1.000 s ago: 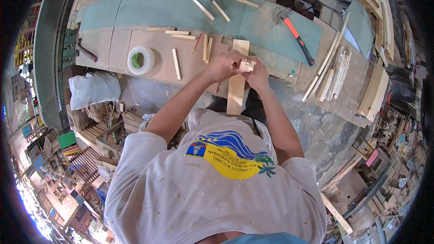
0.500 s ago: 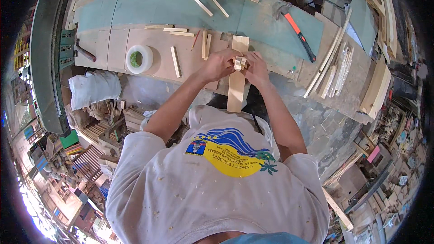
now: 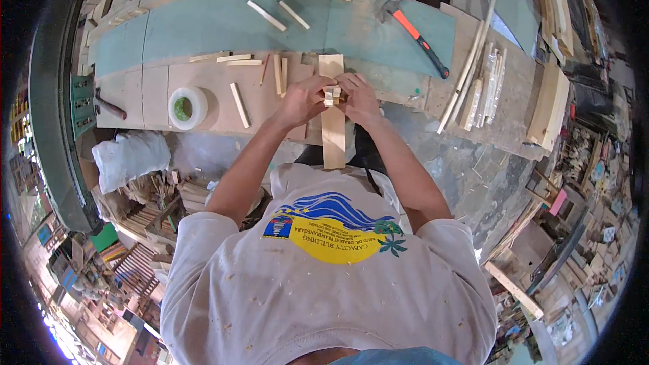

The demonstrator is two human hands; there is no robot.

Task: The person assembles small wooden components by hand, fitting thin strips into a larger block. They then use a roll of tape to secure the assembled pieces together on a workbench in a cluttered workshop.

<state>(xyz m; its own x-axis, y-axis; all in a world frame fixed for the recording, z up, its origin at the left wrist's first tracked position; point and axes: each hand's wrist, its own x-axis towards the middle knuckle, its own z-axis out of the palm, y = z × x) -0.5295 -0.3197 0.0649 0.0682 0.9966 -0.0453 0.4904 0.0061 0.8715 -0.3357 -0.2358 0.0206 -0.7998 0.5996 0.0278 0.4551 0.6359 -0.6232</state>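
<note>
Between my hands is a small bundle of pale wooden sticks (image 3: 332, 95), their cut ends facing me. My left hand (image 3: 305, 101) is closed around its left side. From the right, my right hand (image 3: 359, 99) grips the same bundle, fingers bent over it. Beneath the bundle a flat wooden board (image 3: 333, 138) runs from the bench toward my body. Two short wooden sticks (image 3: 280, 76) lie just left of my left hand, beside a thin red pencil (image 3: 264, 69). My fingers hide part of the bundle.
A hammer (image 3: 418, 37) with an orange and black handle lies on the bench's green surface (image 3: 209, 17). A white tape roll (image 3: 188, 108) sits at left, near a loose stick (image 3: 240, 105). Long strips (image 3: 471, 71) and bundled sticks (image 3: 488, 88) lie at right.
The whole view has shifted, so the bench and my hands appear further left. Both hands still hold the stick bundle above the board, and its cut ends are turned slightly differently.
</note>
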